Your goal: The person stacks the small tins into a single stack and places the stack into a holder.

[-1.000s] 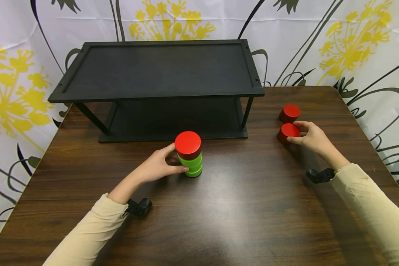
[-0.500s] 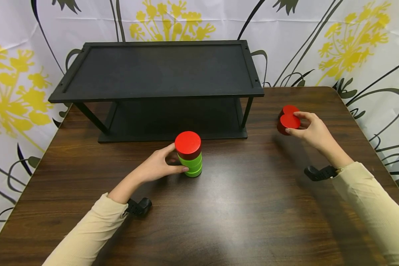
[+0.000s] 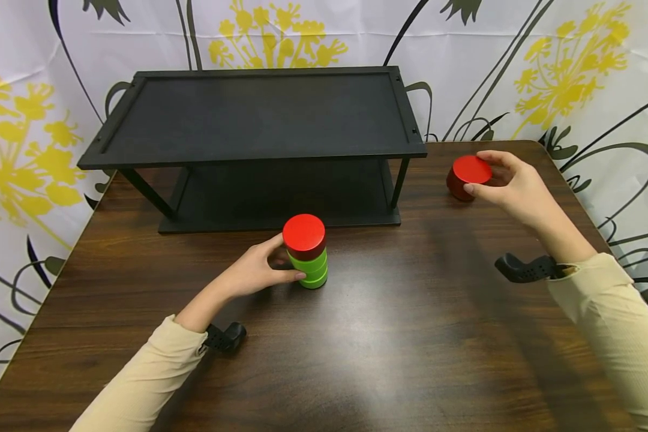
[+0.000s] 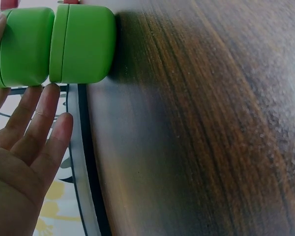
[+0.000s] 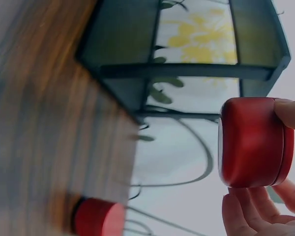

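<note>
Lifted higher and carried farther from the person than a second earlier, a red canister (image 3: 472,170) hung in the right hand (image 3: 518,187), thumb on one side and fingers on the other, the grip spread only as wide as the canister. Below that grip, a second red canister (image 5: 99,217) rested on the wood-grain table (image 3: 389,336), largely hidden by the raised one in the head view. Well to the left of that grip and nearer the person, the left hand (image 3: 251,270) stayed put, thumb and fingers holding upright green containers (image 3: 315,271) stacked on the table. A third red canister (image 3: 304,233) sat atop that stack, above the left thumb. Beyond the left grip stood a black two-tier rack (image 3: 259,114). Cloth (image 3: 567,78) printed with yellow flowers and dark stems hung behind both grips.
</note>
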Available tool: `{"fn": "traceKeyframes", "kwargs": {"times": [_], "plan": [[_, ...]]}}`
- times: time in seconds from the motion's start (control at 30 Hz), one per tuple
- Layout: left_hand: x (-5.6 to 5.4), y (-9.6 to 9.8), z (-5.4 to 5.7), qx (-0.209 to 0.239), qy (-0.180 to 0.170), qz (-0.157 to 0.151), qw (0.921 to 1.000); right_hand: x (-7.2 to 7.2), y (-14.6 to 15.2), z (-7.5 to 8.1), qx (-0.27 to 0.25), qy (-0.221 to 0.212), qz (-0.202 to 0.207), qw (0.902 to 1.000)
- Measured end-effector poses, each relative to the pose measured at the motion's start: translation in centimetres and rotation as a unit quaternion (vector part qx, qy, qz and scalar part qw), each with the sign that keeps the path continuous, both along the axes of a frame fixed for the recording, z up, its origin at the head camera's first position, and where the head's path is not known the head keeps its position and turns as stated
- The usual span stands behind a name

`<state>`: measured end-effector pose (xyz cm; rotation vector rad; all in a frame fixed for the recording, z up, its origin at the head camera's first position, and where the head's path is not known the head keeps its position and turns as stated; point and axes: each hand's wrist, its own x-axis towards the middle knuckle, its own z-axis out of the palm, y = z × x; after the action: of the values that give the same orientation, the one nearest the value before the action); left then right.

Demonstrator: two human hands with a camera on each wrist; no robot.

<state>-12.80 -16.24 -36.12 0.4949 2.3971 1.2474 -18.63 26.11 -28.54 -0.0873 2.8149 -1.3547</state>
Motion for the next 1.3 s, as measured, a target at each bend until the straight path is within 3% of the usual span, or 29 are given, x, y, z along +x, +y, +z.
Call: {"fn": "traceKeyframes", "kwargs": {"times": [0.57, 0.83, 1.3], "plan": [[-0.1, 0.0, 0.0, 0.001, 0.003, -0.004, 1.0000, 1.5, -4.9, 4.0, -0.085, 0.025, 0.039, 0.9953], [-0.1, 0.1, -0.2, 0.005, 0.006, -0.007, 0.9999, 1.8, -7.5, 4.4, -0.140, 0.027, 0.090, 0.9856], [-0.1, 0.1, 0.0, 0.002, -0.002, -0.005, 1.0000, 2.9, -13.0, 4.2, -0.114, 0.015, 0.186, 0.9758]]}}
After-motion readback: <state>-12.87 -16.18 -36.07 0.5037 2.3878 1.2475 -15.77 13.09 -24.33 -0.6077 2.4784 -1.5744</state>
